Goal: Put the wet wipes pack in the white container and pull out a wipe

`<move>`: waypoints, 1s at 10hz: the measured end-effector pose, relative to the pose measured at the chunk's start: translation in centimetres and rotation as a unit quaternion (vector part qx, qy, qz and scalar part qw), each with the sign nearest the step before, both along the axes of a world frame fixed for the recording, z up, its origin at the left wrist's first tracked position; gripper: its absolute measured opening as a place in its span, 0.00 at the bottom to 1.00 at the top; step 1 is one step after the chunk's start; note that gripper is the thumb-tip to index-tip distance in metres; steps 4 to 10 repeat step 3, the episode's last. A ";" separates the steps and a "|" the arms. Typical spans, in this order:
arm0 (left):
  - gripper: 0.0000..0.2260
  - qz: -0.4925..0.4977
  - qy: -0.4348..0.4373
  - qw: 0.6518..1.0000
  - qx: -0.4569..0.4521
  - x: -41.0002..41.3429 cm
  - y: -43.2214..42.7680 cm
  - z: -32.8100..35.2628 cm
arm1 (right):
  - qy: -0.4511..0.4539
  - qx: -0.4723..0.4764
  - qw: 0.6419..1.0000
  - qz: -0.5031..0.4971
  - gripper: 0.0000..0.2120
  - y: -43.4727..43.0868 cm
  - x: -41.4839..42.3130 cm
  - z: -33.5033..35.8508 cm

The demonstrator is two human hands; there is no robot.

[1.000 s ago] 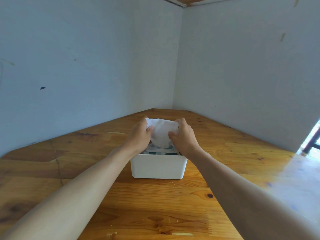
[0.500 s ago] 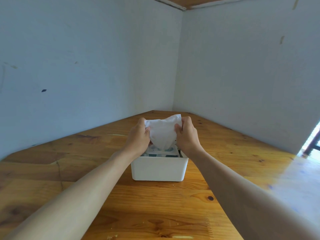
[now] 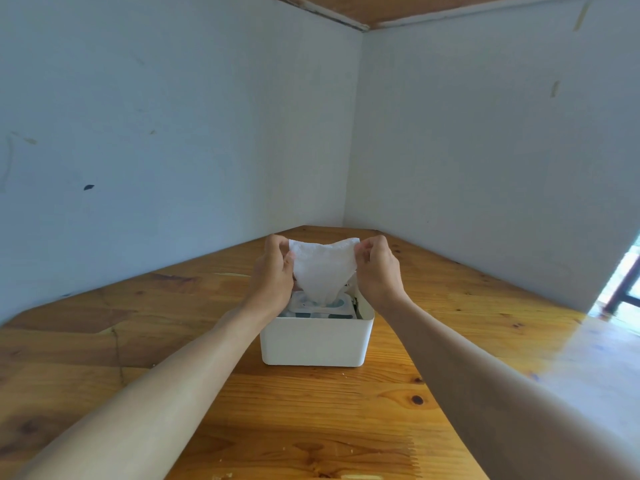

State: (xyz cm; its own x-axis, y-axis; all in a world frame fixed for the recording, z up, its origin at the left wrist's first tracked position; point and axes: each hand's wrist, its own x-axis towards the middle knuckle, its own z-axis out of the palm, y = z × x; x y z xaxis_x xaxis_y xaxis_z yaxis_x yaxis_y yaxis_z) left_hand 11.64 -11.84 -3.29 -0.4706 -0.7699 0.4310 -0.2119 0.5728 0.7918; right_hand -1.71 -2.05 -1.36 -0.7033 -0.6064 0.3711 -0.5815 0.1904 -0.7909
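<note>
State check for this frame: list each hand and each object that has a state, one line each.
left hand: pinching the wipe's left top corner
right hand: pinching its right top corner
wipe: partly out, bottom inside the pack
wet wipes pack: in the container
white container: upright, lidless

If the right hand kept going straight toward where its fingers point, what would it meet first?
The right hand points left along the wipe it pinches. Past the wipe's top edge, it would likely meet the left hand first, though depth is hard to judge.
</note>
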 end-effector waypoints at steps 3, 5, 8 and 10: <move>0.03 0.059 0.056 0.996 -0.035 0.0 0.4 1.2 | 0.023 0.027 0.998 -0.058 0.09 1.3 -0.6 0.8; 0.03 0.059 0.056 0.996 -0.035 0.0 0.4 1.2 | 0.023 0.027 0.998 -0.058 0.09 1.3 -0.6 0.8; 0.03 0.059 0.056 0.996 -0.035 0.0 0.4 1.2 | 0.023 0.027 0.998 -0.058 0.09 1.3 -0.6 0.8; 0.03 0.059 0.056 0.996 -0.035 0.0 0.4 1.2 | 0.023 0.027 0.998 -0.058 0.09 1.3 -0.6 0.8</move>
